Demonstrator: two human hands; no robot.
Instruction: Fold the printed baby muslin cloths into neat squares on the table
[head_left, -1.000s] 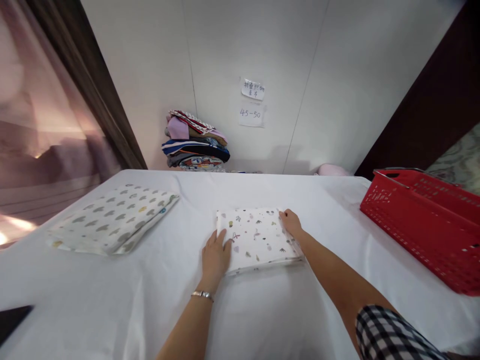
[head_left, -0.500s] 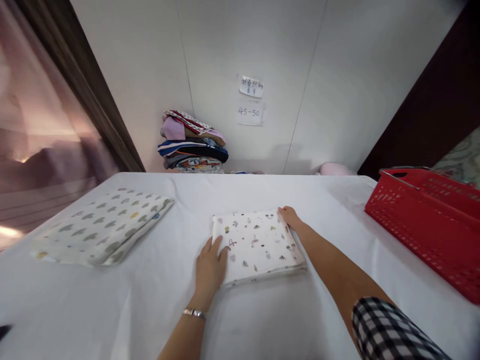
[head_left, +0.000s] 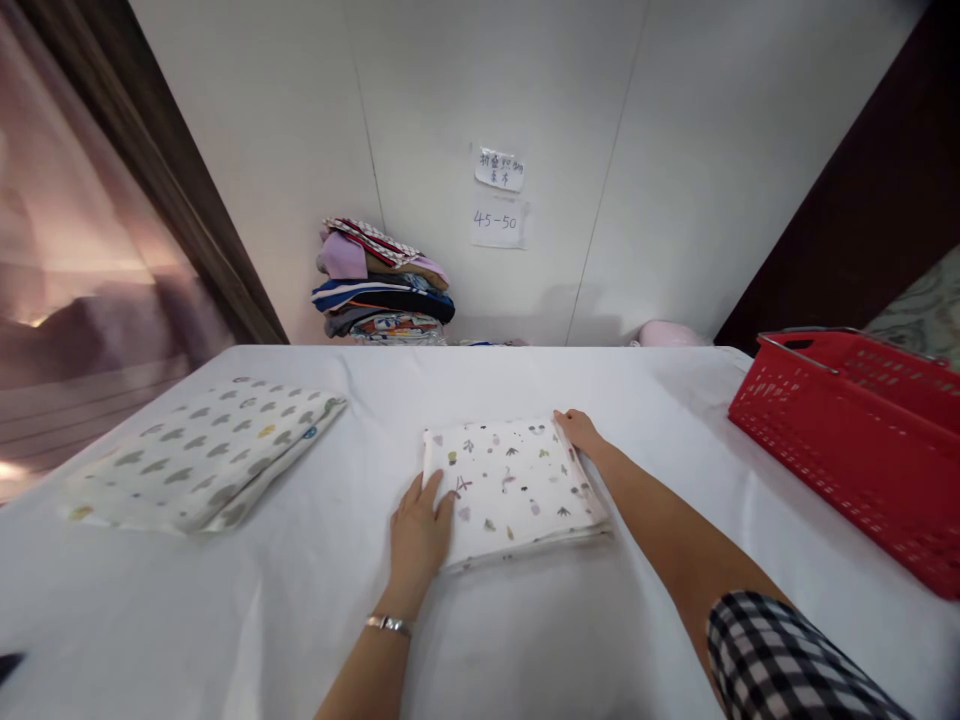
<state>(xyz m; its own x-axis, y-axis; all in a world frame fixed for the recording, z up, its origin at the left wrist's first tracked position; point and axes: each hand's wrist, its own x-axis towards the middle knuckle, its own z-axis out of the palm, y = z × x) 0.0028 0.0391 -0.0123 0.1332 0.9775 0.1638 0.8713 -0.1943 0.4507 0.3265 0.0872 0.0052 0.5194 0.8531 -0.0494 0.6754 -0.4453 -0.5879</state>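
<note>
Printed cloth (head_left: 510, 490): folded flat into a layered rectangle, placed on the white-covered desk (head_left: 570, 640), well to the left of the red basket (head_left: 840, 455)
Cloth handling: judged light, soft and limp; not fragile, but easily creased, and layers may be slid over each other if only the top is pushed
Cloth hold: best taken at two opposite edges with all layers caught together; if only the top layer is pinched, the fold may be opened
Left hand (head_left: 420, 535): laid at the edge farthest from the basket, back of hand up; fingers slightly apart, not closed round anything
Right hand (head_left: 579, 432): set at the far corner on the basket side; fingers bent and close together, whether cloth is clamped between them cannot be told
Cloth edges: several layers shown along the near edge, not quite lined up at the near corner on the basket side
Desk room: a wide stretch of desk top seen between cloth and basket; sideways travel judged limited there by the basket wall
Second cloth (head_left: 202, 450): folded more loosely, farther left of the basket than the printed one, well apart from it
</note>
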